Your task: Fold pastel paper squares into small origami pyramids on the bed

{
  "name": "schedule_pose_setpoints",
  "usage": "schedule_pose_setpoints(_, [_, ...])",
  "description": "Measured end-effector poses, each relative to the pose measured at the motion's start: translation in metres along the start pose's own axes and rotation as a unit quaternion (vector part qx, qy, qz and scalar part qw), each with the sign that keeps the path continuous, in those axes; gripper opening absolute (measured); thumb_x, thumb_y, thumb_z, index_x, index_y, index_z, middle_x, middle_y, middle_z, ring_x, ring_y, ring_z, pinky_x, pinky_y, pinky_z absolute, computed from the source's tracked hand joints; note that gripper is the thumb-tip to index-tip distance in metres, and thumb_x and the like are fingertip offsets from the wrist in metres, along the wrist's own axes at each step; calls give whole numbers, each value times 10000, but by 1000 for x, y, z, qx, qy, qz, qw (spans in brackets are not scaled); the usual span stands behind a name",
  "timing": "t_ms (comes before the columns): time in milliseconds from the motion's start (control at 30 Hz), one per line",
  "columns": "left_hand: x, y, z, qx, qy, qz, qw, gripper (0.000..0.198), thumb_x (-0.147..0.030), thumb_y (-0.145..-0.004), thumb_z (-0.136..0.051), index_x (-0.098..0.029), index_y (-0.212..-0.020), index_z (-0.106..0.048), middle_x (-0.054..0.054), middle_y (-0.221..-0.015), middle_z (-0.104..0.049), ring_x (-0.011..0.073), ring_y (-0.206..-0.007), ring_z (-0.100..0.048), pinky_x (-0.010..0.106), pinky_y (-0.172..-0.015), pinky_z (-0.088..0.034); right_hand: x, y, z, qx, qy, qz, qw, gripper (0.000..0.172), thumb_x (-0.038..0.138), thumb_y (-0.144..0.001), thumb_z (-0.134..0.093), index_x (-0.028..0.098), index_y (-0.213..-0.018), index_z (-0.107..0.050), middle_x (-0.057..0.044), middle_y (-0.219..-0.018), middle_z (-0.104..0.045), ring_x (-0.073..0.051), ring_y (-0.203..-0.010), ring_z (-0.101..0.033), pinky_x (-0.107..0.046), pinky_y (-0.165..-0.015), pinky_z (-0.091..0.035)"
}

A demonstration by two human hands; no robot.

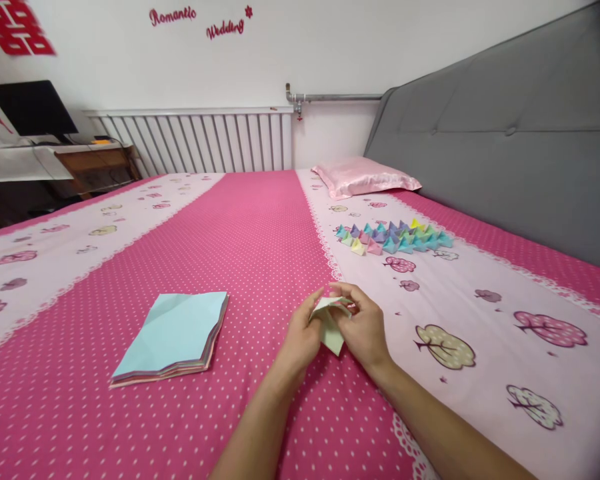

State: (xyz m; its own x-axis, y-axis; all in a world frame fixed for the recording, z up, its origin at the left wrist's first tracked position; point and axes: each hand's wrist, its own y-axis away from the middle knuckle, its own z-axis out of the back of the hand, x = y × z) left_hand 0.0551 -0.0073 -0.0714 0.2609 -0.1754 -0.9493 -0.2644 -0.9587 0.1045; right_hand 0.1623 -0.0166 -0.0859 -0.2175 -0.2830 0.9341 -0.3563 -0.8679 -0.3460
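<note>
Between my two hands is a pale green piece of folded paper (333, 335), its lower corner pointing down toward me and its upper edges partly spread. My left hand (303, 333) grips its left side, thumb and fingers closed on it. From the other side my right hand (365, 325) holds it, fingers curled over the top. Some of the folds are hidden behind the fingers. A stack of square coloured paper (177, 333) lies to the left of my hands, a light blue sheet on top. Rows of small folded paper boats (391, 237) in several colours stand beyond my right hand.
The bed (250, 233) has a pink dotted cover with pale printed strips. A pink pillow (365, 177) lies near the grey headboard (505, 127). A white radiator (195, 141) runs along the wall, and a desk with a monitor (33, 110) stands at far left.
</note>
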Motion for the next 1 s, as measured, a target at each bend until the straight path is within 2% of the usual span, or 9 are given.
schedule_pose_setpoints(167, [-3,-2,7,5,-26,-4,1000,415,-36,-645,-478,-163,-977,-691,62,-863,-703,138,-679,-597,225,-622,-431,-9,-3,1,51,-71,-35,996,300,111,-646,-532,212,-869,-705,-30,-900,-705,-205,-852,-630,-341,-786,-473])
schedule_pose_setpoints(267, [-6,-4,14,-19,14,20,1000,370,-52,-641,-505,-130,-948,-696,81,-852,-702,137,-707,-603,229,-670,-439,-10,-4,0,55,-103,-55,992,250,130,-650,-533,211,-797,-718,-33,-935,-705,-216,-908,-622,-355,-820,-461])
schedule_pose_setpoints(467, [-21,1,22,-10,59,30,998,445,-20,-572,-544,-100,-993,-664,68,-772,-676,111,-647,-571,213,-612,-428,-4,-3,2,84,-131,-110,982,266,178,-700,-504,184,-863,-714,-11,-759,-699,-160,-690,-607,-269,-640,-448])
schedule_pose_setpoints(567, [-21,1,26,19,52,30,998,422,-87,-622,-562,-101,-1036,-644,78,-825,-670,120,-687,-578,224,-643,-446,-7,-4,4,78,-143,-110,981,237,237,-733,-512,156,-839,-708,-31,-749,-695,-169,-696,-610,-273,-638,-451])
schedule_pose_setpoints(700, [-6,-13,34,41,-137,-5,990,421,-208,-752,-517,-95,-1153,-574,139,-1024,-653,198,-865,-613,321,-784,-469,-17,-6,5,91,0,-98,991,231,317,-702,-608,147,-824,-705,-57,-764,-702,-187,-678,-622,-298,-640,-474])
schedule_pose_setpoints(767, [2,-20,38,33,-337,-78,938,391,-168,-764,-484,-96,-1135,-586,156,-1155,-603,245,-1042,-564,376,-902,-427,-21,-7,5,114,124,-93,981,224,285,-695,-611,155,-851,-704,-43,-696,-687,-176,-603,-605,-306,-621,-479])
schedule_pose_setpoints(867, [9,-21,40,49,-577,-165,799,419,-158,-784,-464,-120,-1191,-553,124,-1356,-454,263,-1290,-341,400,-1069,-256,-24,-5,4,146,268,-21,952,293,209,-718,-576,146,-988,-672,-81,-874,-683,-188,-725,-617,-318,-716,-490])
schedule_pose_setpoints(933, [11,-17,38,71,-665,-142,730,461,-200,-835,-406,-123,-1286,-464,101,-1401,-398,271,-1334,-253,428,-1093,-199,-24,-3,4,171,348,47,921,380,193,-763,-526,121,-1127,-609,-138,-1151,-597,-237,-996,-569,-356,-873,-447])
schedule_pose_setpoints(1000, [11,-12,33,83,-714,-106,687,498,-259,-885,-326,-106,-1358,-357,96,-1438,-330,278,-1353,-193,453,-1099,-170,-24,1,4,215,423,88,876,451,213,-825,-443,108,-1259,-507,-143,-1346,-450,-292,-1217,-405,-425,-990,-351])
